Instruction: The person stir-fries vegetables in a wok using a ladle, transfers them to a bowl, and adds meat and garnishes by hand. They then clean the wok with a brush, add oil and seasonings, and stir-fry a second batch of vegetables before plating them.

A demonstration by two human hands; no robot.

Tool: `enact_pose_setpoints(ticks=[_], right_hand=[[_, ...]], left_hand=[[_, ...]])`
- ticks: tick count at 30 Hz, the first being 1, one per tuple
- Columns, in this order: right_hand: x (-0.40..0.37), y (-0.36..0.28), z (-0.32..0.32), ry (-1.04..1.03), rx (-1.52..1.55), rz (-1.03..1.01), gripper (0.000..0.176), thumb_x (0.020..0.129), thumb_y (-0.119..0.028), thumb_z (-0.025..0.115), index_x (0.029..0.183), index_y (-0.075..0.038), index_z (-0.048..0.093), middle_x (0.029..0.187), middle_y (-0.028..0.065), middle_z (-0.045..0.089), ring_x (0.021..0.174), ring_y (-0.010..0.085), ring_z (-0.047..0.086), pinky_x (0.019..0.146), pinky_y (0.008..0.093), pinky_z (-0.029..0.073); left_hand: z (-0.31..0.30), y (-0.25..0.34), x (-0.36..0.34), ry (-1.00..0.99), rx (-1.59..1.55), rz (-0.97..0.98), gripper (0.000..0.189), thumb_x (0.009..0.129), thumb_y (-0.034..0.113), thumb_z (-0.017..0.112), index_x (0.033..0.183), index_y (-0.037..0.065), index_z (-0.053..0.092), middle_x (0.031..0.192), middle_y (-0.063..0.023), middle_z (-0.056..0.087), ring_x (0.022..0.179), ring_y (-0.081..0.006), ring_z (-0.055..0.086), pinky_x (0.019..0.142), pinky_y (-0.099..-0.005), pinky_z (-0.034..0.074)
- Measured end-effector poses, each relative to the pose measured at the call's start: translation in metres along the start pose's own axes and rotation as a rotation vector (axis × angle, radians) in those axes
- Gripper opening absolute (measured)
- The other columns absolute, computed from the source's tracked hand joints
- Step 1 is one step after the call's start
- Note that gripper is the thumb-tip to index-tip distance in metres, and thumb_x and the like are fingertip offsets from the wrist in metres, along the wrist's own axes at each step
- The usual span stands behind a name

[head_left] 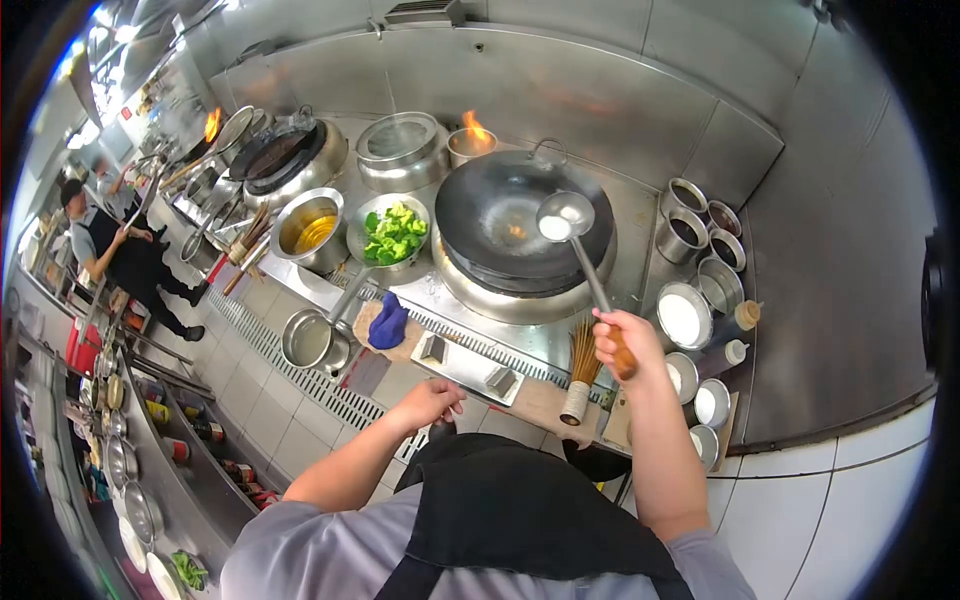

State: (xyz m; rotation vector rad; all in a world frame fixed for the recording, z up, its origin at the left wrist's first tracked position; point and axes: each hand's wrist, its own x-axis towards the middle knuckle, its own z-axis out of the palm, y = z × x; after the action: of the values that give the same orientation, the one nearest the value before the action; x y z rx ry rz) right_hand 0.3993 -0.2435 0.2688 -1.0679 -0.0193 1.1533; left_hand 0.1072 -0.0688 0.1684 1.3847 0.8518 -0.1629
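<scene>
My right hand (628, 345) is wrapped round the wooden handle of a long metal ladle (590, 270). The ladle's bowl, with something white in it, is over the right part of a large dark wok (490, 225). My left hand (430, 402) is in front of my body, fingers curled together; whether it holds anything is hidden. Beyond it a blue cloth (388, 322) lies on the counter edge. A strainer of broccoli (395, 233) stands left of the wok. A bamboo brush (579, 380) lies near my right hand.
Flames rise from a metal pot (470, 143) behind the wok. At left is a pot of yellow liquid (308, 230). Containers, one with white contents (684, 318), and squeeze bottles (733, 353) line the right side. Two people (125, 255) stand far left.
</scene>
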Motion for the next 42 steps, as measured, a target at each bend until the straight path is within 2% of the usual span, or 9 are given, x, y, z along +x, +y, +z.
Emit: enact_pose_setpoints(ticks=[7, 12, 16, 20, 24, 26, 30, 36, 42], right_hand=[[0.081, 0.061, 0.029, 0.333, -0.587, -0.270, 0.005, 0.082, -0.006, 0.053, 0.086, -0.004, 0.050, 0.060, 0.0028, 0.050, 0.039, 0.0142, 0.047, 0.036, 0.0288, 0.039], [0.073, 0.064, 0.071, 0.242, -0.531, -0.105, 0.006, 0.082, -0.006, 0.054, 0.087, -0.004, 0.050, 0.060, 0.0027, 0.050, 0.039, 0.0143, 0.047, 0.036, 0.0284, 0.038], [0.072, 0.062, 0.061, 0.293, -0.583, -0.107, 0.018, 0.082, -0.003, 0.052, 0.099, 0.000, 0.055, 0.060, 0.0024, 0.050, 0.039, 0.0137, 0.046, 0.037, 0.0287, 0.039], [0.094, 0.060, 0.087, 0.367, -0.731, -0.181, 0.002, 0.083, -0.005, 0.052, 0.083, -0.004, 0.050, 0.060, 0.0020, 0.050, 0.040, 0.0130, 0.047, 0.036, 0.0271, 0.038], [0.070, 0.057, 0.085, 0.214, -0.447, -0.018, 0.011, 0.084, -0.007, 0.055, 0.092, -0.002, 0.049, 0.061, 0.0024, 0.051, 0.040, 0.0128, 0.046, 0.035, 0.0254, 0.034], [0.039, 0.044, 0.084, 0.279, -0.508, -0.005, 0.012, 0.084, -0.006, 0.055, 0.095, -0.002, 0.052, 0.061, 0.0020, 0.051, 0.039, 0.0123, 0.044, 0.034, 0.0252, 0.034], [0.066, 0.040, 0.073, 0.372, -0.880, -0.108, 0.013, 0.081, -0.004, 0.052, 0.094, -0.002, 0.055, 0.061, 0.0018, 0.051, 0.038, 0.0131, 0.045, 0.035, 0.0268, 0.038], [0.053, 0.035, 0.067, 0.165, -0.598, 0.009, 0.013, 0.083, -0.005, 0.052, 0.095, -0.004, 0.055, 0.060, 0.0030, 0.051, 0.037, 0.0130, 0.046, 0.032, 0.0264, 0.035], [0.089, 0.039, 0.058, 0.333, -0.904, -0.132, 0.019, 0.081, -0.003, 0.049, 0.099, 0.001, 0.055, 0.062, 0.0041, 0.050, 0.040, 0.0138, 0.047, 0.038, 0.0284, 0.038]], left_hand=[[-0.049, -0.006, -0.002, -0.027, -0.066, 0.115, 0.020, 0.092, 0.019, 0.053, 0.100, 0.003, 0.061, 0.080, -0.0028, 0.062, 0.063, -0.0090, 0.056, 0.053, -0.0209, 0.043], [-0.068, 0.005, 0.024, -0.196, 0.042, 0.147, 0.020, 0.092, 0.021, 0.053, 0.100, 0.004, 0.061, 0.080, -0.0016, 0.061, 0.064, -0.0086, 0.057, 0.054, -0.0218, 0.044], [-0.070, 0.073, 0.040, -0.020, 0.459, 0.740, 0.018, 0.089, 0.018, 0.055, 0.090, 0.002, 0.062, 0.082, -0.0095, 0.062, 0.074, -0.0221, 0.060, 0.067, -0.0368, 0.047], [-0.052, 0.138, 0.079, 0.187, 0.764, 1.164, 0.013, 0.083, 0.013, 0.054, 0.084, 0.003, 0.063, 0.084, -0.0138, 0.061, 0.085, -0.0288, 0.061, 0.076, -0.0421, 0.046], [-0.030, 0.153, 0.133, 0.385, 1.065, 1.178, 0.020, 0.085, 0.020, 0.053, 0.082, 0.003, 0.064, 0.083, -0.0133, 0.063, 0.083, -0.0282, 0.061, 0.077, -0.0415, 0.044], [-0.023, 0.154, 0.150, 0.125, 1.289, 0.867, 0.027, 0.085, 0.028, 0.054, 0.079, 0.005, 0.066, 0.081, -0.0128, 0.065, 0.081, -0.0282, 0.062, 0.076, -0.0407, 0.043], [-0.026, 0.152, 0.139, 0.248, 1.166, 0.921, 0.030, 0.085, 0.032, 0.055, 0.076, 0.006, 0.065, 0.077, -0.0136, 0.066, 0.077, -0.0293, 0.063, 0.076, -0.0412, 0.043], [-0.029, 0.140, 0.151, 0.309, 1.075, 0.970, 0.034, 0.084, 0.036, 0.057, 0.072, 0.005, 0.065, 0.071, -0.0142, 0.064, 0.074, -0.0305, 0.062, 0.076, -0.0416, 0.042], [-0.027, 0.141, 0.149, 0.286, 1.080, 0.935, 0.030, 0.084, 0.032, 0.057, 0.076, 0.004, 0.064, 0.078, -0.0147, 0.064, 0.080, -0.0330, 0.060, 0.080, -0.0418, 0.040]])
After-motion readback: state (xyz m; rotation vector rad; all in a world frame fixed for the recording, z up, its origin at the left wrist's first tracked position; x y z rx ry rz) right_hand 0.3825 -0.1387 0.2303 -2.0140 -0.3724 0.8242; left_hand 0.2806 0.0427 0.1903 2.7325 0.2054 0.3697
